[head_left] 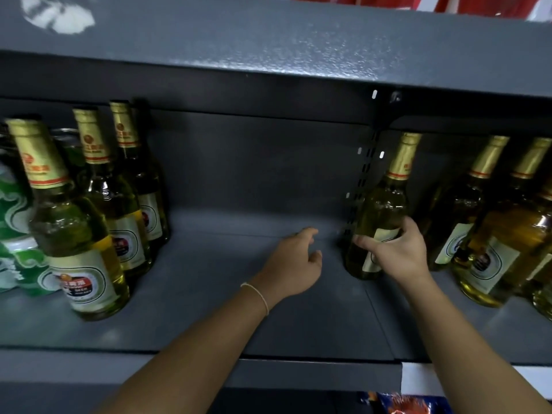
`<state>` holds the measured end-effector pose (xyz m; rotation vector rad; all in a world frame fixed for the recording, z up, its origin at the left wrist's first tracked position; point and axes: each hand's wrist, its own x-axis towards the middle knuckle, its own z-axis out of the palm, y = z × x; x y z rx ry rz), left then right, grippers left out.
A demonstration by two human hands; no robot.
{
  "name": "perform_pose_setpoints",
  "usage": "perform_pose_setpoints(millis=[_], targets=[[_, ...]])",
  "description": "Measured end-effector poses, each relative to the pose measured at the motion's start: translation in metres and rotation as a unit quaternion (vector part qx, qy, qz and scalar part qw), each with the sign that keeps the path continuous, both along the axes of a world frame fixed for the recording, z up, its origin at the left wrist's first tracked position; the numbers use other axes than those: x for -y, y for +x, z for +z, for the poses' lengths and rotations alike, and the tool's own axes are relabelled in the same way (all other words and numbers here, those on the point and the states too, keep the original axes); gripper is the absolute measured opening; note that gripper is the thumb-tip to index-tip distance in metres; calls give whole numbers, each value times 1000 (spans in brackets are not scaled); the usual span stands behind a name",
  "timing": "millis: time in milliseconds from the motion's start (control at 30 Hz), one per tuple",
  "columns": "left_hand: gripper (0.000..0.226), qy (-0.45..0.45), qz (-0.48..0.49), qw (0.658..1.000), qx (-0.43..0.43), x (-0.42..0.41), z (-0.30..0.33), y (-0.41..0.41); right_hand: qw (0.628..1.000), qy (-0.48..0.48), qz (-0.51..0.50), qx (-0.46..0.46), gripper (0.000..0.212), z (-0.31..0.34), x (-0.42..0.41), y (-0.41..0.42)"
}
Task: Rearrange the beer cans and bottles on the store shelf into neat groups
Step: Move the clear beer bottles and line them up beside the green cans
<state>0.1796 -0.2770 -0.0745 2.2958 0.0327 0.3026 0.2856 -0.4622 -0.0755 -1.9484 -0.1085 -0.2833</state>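
The right hand (400, 255) grips one gold-foil-necked glass beer bottle (379, 210) standing mid-shelf on the dark grey metal store shelf (239, 294); the left hand (294, 264) hovers beside it, fingers relaxed and holding nothing. Three similar bottles (98, 204) already stand grouped at left by green cans (15, 222). More bottles at right (490, 222) look still unsorted, so I judge the task about half done.

Count: 4 beer bottles (80, 234) at 9 o'clock, 5 at 3 o'clock (378, 222); green cans (15, 216) uncountable.
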Motion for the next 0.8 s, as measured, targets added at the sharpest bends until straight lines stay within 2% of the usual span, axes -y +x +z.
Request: perform_pose_setpoints(millis=[300, 433, 567, 800], targets=[[62, 36, 23, 999, -5, -44, -1, -17, 999, 9, 35, 36, 68, 0, -63, -41], [49, 33, 37, 999, -6, -69, -3, -31, 998, 12, 64, 28, 67, 0, -97, -54], [59, 20, 50, 998, -29, -95, -9, -43, 995, 7, 89, 32, 71, 1, -132, -69], [38, -9, 86, 996, -35, -133, -18, -61, 994, -3, 106, 24, 73, 2, -188, -86]])
